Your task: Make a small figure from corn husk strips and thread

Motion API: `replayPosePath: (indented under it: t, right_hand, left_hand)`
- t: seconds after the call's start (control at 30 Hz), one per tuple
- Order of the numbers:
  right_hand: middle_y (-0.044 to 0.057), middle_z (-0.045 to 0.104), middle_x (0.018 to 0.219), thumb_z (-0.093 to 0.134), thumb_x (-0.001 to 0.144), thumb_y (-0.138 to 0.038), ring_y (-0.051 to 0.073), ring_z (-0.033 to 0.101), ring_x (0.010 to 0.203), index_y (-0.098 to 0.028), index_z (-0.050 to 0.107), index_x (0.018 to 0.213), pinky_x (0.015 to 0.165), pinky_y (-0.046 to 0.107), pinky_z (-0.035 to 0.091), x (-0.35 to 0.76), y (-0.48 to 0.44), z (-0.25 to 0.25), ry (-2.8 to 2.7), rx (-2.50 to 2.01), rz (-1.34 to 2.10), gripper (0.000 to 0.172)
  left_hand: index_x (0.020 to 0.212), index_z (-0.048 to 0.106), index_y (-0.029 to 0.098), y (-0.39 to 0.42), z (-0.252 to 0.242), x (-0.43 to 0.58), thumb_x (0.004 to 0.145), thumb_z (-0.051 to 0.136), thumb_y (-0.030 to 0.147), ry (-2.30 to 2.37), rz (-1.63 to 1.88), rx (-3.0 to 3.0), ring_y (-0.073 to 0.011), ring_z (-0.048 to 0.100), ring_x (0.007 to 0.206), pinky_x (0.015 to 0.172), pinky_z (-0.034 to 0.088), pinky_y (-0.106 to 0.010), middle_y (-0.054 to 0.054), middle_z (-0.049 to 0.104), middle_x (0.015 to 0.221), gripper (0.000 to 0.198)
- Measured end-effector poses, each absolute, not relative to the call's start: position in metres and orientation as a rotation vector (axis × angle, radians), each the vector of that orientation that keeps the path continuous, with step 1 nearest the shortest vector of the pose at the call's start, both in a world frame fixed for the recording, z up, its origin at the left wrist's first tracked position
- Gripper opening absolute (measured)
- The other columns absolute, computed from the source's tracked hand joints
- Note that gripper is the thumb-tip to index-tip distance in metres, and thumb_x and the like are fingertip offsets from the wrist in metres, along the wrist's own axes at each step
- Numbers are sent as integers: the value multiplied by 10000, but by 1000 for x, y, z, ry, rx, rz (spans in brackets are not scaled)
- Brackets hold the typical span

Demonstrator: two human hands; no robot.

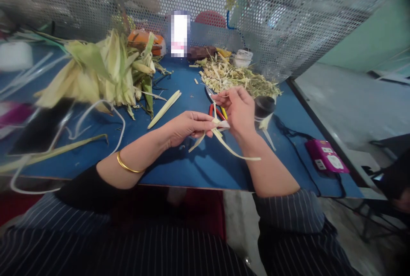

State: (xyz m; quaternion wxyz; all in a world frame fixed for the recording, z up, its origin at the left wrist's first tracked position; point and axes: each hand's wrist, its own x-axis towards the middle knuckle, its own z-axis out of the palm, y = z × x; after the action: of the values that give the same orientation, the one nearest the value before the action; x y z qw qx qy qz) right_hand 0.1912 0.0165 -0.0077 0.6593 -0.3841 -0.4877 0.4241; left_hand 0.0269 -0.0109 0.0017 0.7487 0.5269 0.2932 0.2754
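Observation:
My left hand [192, 127] pinches a small bundle of pale corn husk strips [226, 143] where they cross, with several loose ends hanging below. Above it and to the right, my right hand [239, 107] has its fingers closed around the upper end of a strip that rises from the crossing. Just behind the hands lies a tool with red and yellow handles [224, 113], partly hidden by the fingers. Left of them a narrow rolled piece of husk [165, 109] rests on the blue table [192, 169].
A large heap of corn husks [109, 69] lies at the left. Husk scraps [224, 75] spread at the back, near a white cup [243, 57]. A black round object [265, 106] stands right of my hand. A purple power strip [326, 156] sits near the right edge.

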Motion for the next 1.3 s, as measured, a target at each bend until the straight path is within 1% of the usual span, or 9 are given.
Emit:
replayPosePath:
  t: [0.3, 0.47, 0.53, 0.63, 0.8, 0.97, 1.07, 1.2, 1.3]
  right_hand:
    - [-24, 636, 760, 604, 842, -462, 118, 693, 779, -212, 531, 752, 708, 241, 537, 190, 17, -9, -1051, -913, 1052, 275]
    - [7, 650, 963, 637, 787, -526, 96, 671, 692, -218, 581, 846, 553, 203, 495, 198, 17, -2, -1151, -1013, 1081, 319]
    - [4, 643, 944, 630, 776, -560, 88, 650, 649, -224, 595, 859, 528, 207, 478, 201, 14, 5, -1191, -1066, 980, 348]
    - [10, 654, 834, 595, 793, -580, 108, 628, 665, -213, 641, 819, 587, 238, 486, 204, 9, 14, -1410, -1119, 930, 371]
    - [-5, 660, 713, 641, 807, -400, 113, 556, 637, -194, 698, 810, 620, 258, 431, 204, 2, 20, -1890, -1199, 840, 214]
    - [-20, 635, 628, 640, 792, -299, 101, 514, 573, -177, 659, 701, 584, 251, 390, 202, 2, 20, -1865, -1216, 773, 153]
    - [-14, 651, 632, 638, 775, -234, 112, 541, 589, -181, 652, 673, 597, 260, 402, 203, 5, 15, -1766, -1256, 649, 115]
    - [-11, 616, 541, 654, 751, -183, 109, 506, 496, -174, 661, 619, 525, 264, 377, 205, 14, 5, -1750, -1312, 668, 133]
    - [17, 666, 693, 627, 783, -166, 131, 568, 625, -178, 690, 746, 633, 284, 433, 211, 18, 7, -1620, -1303, 565, 74]
  left_hand:
    - [808, 756, 139, -14, 6, 25, 703, 740, 334, 705, 555, 1269, -73, 438, 543, 510, 300, -223, -20, 623, 612, 222]
    - [820, 739, 153, -10, 4, 25, 729, 714, 324, 768, 817, 1200, -74, 451, 571, 544, 323, -219, -4, 606, 640, 195]
    - [792, 733, 155, -6, 3, 25, 724, 718, 320, 821, 930, 1150, -75, 445, 569, 543, 319, -224, -4, 602, 637, 179]
    - [708, 712, 155, -2, 2, 23, 708, 725, 302, 867, 1002, 1131, -80, 447, 567, 557, 326, -233, -1, 590, 604, 148]
    - [660, 689, 161, 0, 3, 20, 703, 711, 278, 873, 988, 1135, -88, 486, 593, 612, 357, -240, 5, 596, 602, 127]
    - [635, 677, 158, 0, 3, 20, 681, 734, 286, 887, 1017, 1153, -87, 494, 600, 628, 373, -236, 11, 593, 592, 148]
    - [627, 668, 156, -2, 5, 20, 662, 758, 294, 914, 951, 1094, -86, 490, 557, 557, 366, -231, 8, 590, 569, 169]
    - [646, 669, 156, -3, 7, 21, 648, 776, 285, 946, 881, 989, -78, 475, 488, 477, 348, -228, 1, 607, 561, 168]
    - [670, 680, 142, 0, 5, 21, 660, 774, 259, 918, 939, 948, -79, 523, 518, 524, 404, -229, -27, 653, 617, 150]
